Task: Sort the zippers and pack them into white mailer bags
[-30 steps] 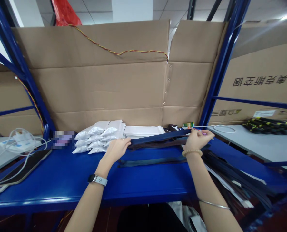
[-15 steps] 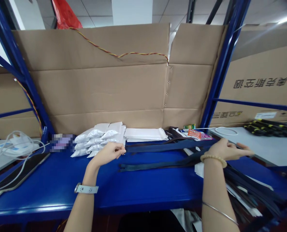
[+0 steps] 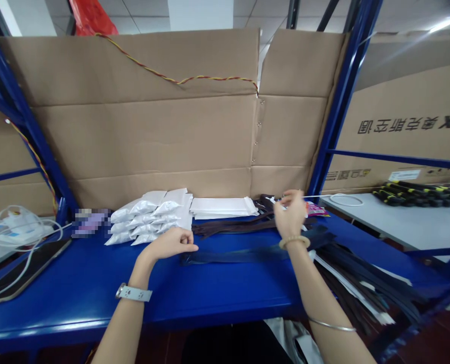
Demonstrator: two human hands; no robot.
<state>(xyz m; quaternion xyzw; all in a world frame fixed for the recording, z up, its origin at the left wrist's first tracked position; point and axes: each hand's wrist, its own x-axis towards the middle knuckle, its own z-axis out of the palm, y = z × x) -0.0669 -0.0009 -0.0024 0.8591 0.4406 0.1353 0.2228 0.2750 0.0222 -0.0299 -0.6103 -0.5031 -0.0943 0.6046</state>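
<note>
My left hand (image 3: 175,241) is closed in a pinch just above the left end of a dark navy strip (image 3: 232,255); what its fingers hold, if anything, is too small to make out. Over the back right of the blue table, my right hand (image 3: 290,212) is raised with bent fingers, near dark brown strips (image 3: 236,226); its grip is unclear. More dark and white strips (image 3: 361,283) fan out over the table's right side. White packets (image 3: 149,215) are stacked behind my left hand, beside flat white sleeves (image 3: 224,207).
The blue table (image 3: 134,316) has a cardboard wall (image 3: 152,136) behind it. At the left lie a dark tablet-like object (image 3: 24,273) and a white power strip with cables (image 3: 20,227). Black-and-yellow items (image 3: 418,194) rest on a grey surface at the right.
My right hand has moved left and up from the right-hand strips toward the back. The navy strips now lie together in front of the brown ones. My left hand stays near their left ends.
</note>
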